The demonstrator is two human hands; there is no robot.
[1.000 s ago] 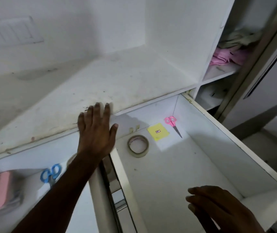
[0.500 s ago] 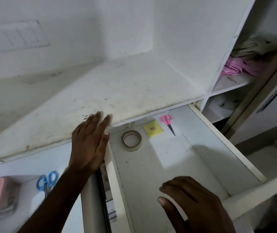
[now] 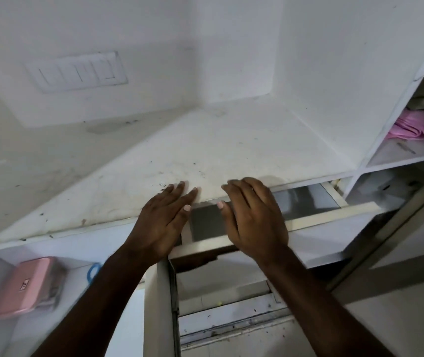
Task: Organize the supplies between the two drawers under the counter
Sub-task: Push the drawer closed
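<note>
The right drawer (image 3: pixel 334 215) is pushed almost fully in under the white counter (image 3: pixel 205 155); only a narrow strip of its floor shows and its contents are hidden. My right hand (image 3: pixel 254 217) lies over the drawer's front edge, fingers extended toward the counter lip. My left hand (image 3: pixel 162 222) rests flat at the counter edge between the two drawers. The left drawer (image 3: pixel 51 253) stands open, holding a pink case (image 3: pixel 25 287) and blue scissors (image 3: pixel 94 271), mostly covered by my left forearm.
Shelves at the right hold folded pink cloth (image 3: pixel 416 127) and other fabric. A switch plate (image 3: pixel 77 72) is on the back wall. Below the right drawer, the cabinet frame and rails (image 3: pixel 231 320) are exposed. A tall door edge (image 3: pixel 396 228) stands at the right.
The right drawer has slid nearly shut, hiding the tape roll, yellow pad and pink scissors. My right hand moved up and forward onto its front edge. My left hand stayed at the counter edge.
</note>
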